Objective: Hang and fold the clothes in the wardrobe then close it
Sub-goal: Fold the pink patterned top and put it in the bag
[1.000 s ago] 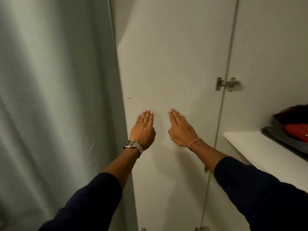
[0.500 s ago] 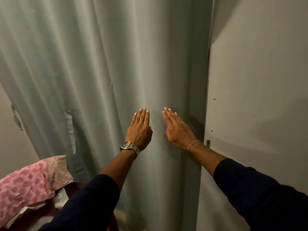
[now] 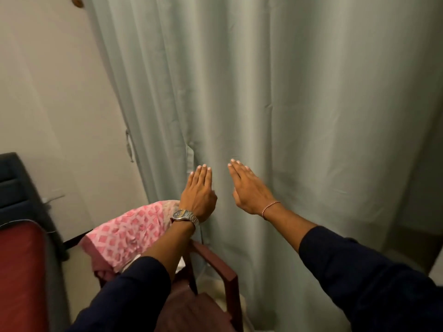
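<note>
Pink diamond-patterned garment [image 3: 127,233] lies crumpled over wooden chair [image 3: 215,262]. Left hand [image 3: 197,196] and right hand [image 3: 249,188]: flat, fingers straight, holding nothing, before grey-green curtain [image 3: 287,92].

No readable text; watch [image 3: 185,214] dial markings too small.

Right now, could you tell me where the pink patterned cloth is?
The pink patterned cloth lies lower left in the head view, on the wooden chair, just below the left hand.
</note>
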